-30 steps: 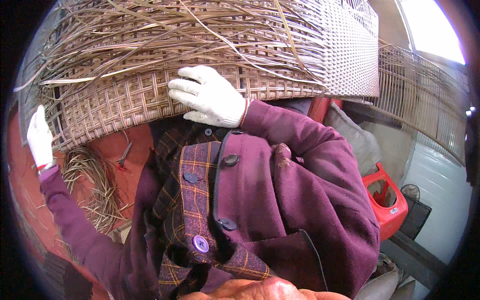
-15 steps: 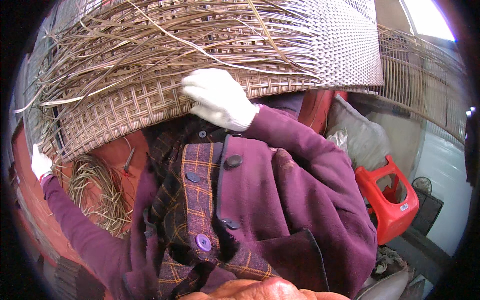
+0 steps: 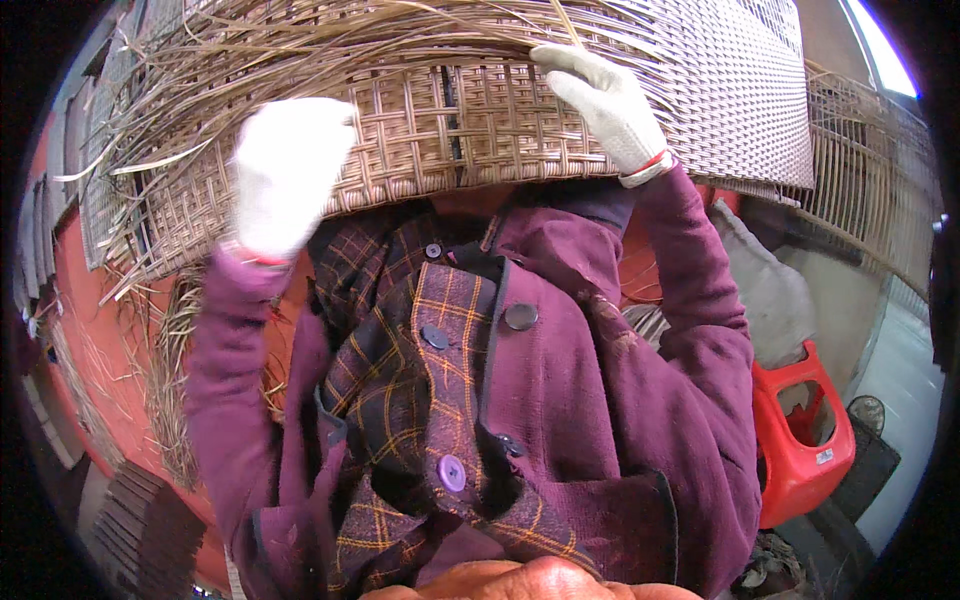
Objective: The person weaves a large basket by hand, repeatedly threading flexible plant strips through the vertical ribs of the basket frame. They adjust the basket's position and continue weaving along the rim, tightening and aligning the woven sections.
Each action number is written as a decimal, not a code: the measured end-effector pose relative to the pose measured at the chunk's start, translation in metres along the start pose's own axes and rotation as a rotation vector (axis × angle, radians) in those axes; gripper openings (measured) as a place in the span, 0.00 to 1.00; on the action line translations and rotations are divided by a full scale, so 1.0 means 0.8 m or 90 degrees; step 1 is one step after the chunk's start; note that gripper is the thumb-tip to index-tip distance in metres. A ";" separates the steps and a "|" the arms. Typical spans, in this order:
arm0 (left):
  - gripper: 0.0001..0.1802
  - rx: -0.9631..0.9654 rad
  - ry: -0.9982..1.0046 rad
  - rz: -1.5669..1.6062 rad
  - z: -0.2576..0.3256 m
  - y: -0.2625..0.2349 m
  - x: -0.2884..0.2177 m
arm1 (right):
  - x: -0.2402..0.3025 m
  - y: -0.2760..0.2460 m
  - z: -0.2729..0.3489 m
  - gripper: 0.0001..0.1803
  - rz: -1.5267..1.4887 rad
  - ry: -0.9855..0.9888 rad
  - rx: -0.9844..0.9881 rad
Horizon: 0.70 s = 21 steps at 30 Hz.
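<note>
Across my lap lies a woven brown rattan-like panel [image 3: 400, 140], with a bundle of long loose strands [image 3: 330, 50] along its upper part. Over the panel's left half is my left hand [image 3: 293, 175] in a white knitted glove, so bright and smeared that its fingers cannot be told apart. My right hand [image 3: 608, 108], gloved the same way, rests at the right end of the loose strands. Its visible fingers stretch leftward with a gap between them and touch the strands. A dark upright bar [image 3: 452, 110] shows through the weave between my hands.
A coil of loose strands [image 3: 178, 390] lies on the reddish floor [image 3: 110, 350] at my left. To my right are a red plastic stool [image 3: 805, 440] and a pale sack [image 3: 770, 295]. Another panel with bare strands [image 3: 870, 160] stands at the far right.
My left hand has come in from the panel's far left edge to its left half. My right hand has moved right and up, to the strands. The panel has shifted slightly right in view.
</note>
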State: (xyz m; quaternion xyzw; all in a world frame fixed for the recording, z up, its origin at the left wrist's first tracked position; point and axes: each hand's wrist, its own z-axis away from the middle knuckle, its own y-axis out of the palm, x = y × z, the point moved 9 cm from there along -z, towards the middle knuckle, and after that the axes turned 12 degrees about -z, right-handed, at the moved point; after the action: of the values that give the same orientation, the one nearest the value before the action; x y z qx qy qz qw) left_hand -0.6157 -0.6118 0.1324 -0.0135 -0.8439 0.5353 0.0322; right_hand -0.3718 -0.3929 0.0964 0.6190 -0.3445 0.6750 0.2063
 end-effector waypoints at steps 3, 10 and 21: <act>0.19 -0.028 0.048 0.090 -0.059 0.047 -0.113 | 0.002 -0.009 0.022 0.20 0.034 0.018 0.043; 0.37 0.059 0.046 0.036 -0.105 0.085 -0.190 | 0.000 -0.026 0.113 0.46 0.584 -0.156 0.010; 0.41 0.257 0.127 -0.117 -0.130 0.134 -0.232 | -0.040 -0.037 0.116 0.46 0.640 -0.173 -0.007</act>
State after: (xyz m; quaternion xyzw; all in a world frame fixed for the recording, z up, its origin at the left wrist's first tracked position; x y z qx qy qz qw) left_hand -0.4244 -0.4831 0.0724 0.0174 -0.7103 0.6838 0.1661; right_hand -0.2816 -0.4347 0.0709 0.4581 -0.6263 0.6027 -0.1864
